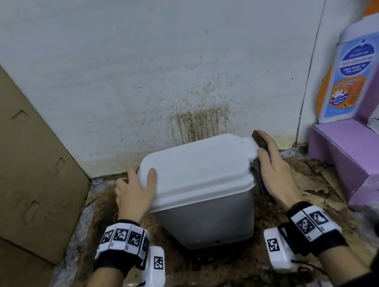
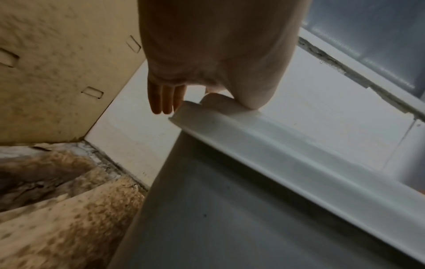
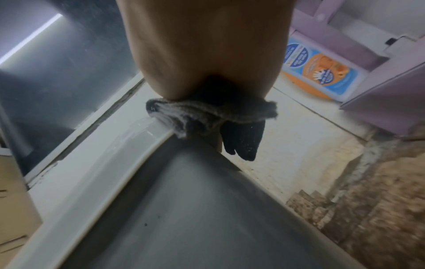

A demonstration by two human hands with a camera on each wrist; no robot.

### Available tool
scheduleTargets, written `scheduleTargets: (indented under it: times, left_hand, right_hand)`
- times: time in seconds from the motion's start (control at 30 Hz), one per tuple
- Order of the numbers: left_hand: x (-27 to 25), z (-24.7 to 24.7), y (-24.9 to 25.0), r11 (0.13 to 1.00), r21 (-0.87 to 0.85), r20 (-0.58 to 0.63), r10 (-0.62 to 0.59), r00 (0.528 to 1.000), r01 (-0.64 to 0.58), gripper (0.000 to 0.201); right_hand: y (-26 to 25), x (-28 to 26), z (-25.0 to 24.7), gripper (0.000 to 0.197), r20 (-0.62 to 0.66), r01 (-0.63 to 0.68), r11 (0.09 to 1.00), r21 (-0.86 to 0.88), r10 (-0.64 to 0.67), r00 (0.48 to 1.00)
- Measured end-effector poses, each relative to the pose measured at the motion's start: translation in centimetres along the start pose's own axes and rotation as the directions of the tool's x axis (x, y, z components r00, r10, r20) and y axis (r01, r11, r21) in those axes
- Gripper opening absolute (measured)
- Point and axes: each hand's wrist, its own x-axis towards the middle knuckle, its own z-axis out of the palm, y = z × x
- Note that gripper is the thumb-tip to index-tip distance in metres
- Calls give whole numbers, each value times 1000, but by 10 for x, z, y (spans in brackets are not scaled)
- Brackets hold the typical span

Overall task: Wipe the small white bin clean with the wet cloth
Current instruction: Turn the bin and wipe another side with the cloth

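Note:
The small white bin (image 1: 200, 189) stands on the floor against the wall with its lid closed. My left hand (image 1: 136, 184) rests on the lid's left corner, thumb on top and fingers straight down the far side; the left wrist view shows these fingers (image 2: 165, 98) extended past the lid's edge (image 2: 253, 138). My right hand (image 1: 267, 158) grips a dark wet cloth (image 1: 259, 140) and presses it against the lid's right edge by the tab. In the right wrist view the bunched cloth (image 3: 207, 112) sits under my palm on the bin's rim (image 3: 128, 149), with a dark end hanging down.
Brown splatter stains the white wall (image 1: 200, 123) behind the bin. A cardboard sheet (image 1: 17, 161) leans at the left. A purple box (image 1: 353, 156) and a labelled bottle (image 1: 349, 68) stand at the right. Dirty brown paper (image 1: 305, 189) covers the floor around the bin.

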Motion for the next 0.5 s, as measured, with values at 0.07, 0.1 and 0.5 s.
scheduleTargets:
  times: [0.07, 0.1, 0.5]
  left_hand:
    - [1, 6, -2, 996, -88, 86, 4, 996, 4, 73]
    - [0, 8, -1, 994, -109, 113, 17, 994, -5, 76]
    - [7, 20, -5, 980, -187, 155, 94, 983, -64, 90]
  right_hand:
    - [6, -2, -5, 46, -27, -42, 999, 11, 42, 999]
    - [9, -2, -7, 47, -44, -61, 998, 12, 62, 997]
    - [23, -5, -13, 56, -180, -167, 986, 12, 166, 969]
